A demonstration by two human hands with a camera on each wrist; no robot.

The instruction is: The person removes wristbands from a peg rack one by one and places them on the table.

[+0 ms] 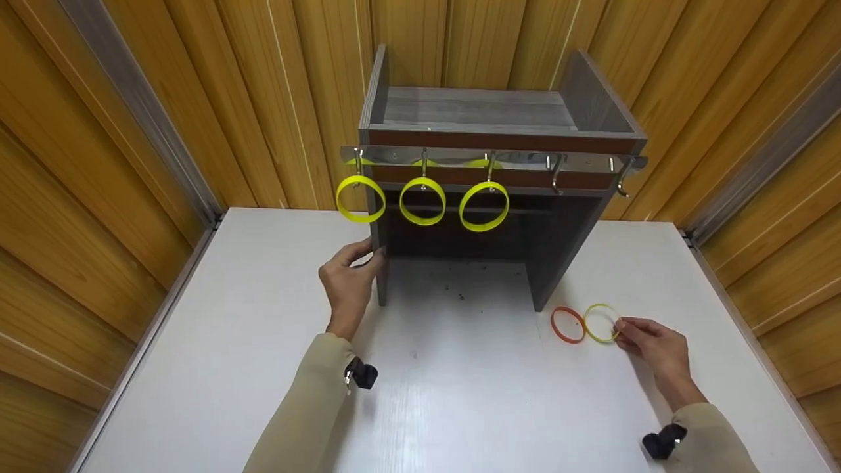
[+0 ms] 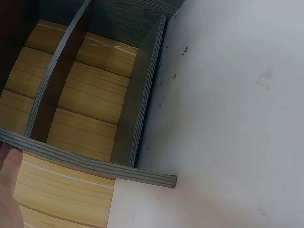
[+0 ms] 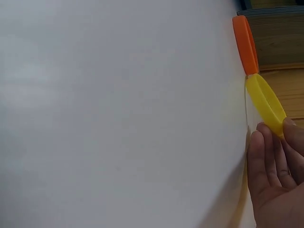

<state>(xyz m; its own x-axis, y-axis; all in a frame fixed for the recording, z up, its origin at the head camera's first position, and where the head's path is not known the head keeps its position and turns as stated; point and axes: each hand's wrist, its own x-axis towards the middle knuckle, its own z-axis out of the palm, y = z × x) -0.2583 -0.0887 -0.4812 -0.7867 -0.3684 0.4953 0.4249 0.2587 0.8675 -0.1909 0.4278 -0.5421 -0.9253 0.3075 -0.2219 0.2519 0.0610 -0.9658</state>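
Observation:
Between thumb and fingers, my right hand (image 1: 657, 345) pinches the edge of a yellow ring (image 3: 262, 102) low over the white table at the right. An orange ring (image 1: 568, 325) lies beside it, the two rims meeting. My left hand (image 1: 349, 279) grips the left side panel of a grey wooden shelf unit (image 1: 476, 105); in the left wrist view only part of that hand shows, at the panel's edge. Yellow rings (image 1: 422, 201) hang from the three left hooks of a metal hook rail (image 1: 525, 157) across the unit's front. Two hooks on the right hold no ring.
The shelf unit stands on a white table (image 1: 460, 394) with small dark specks on it. Wood-patterned walls (image 1: 276, 105) enclose the back and sides, with metal strips at the corners. The hooks stick out forward from the rail.

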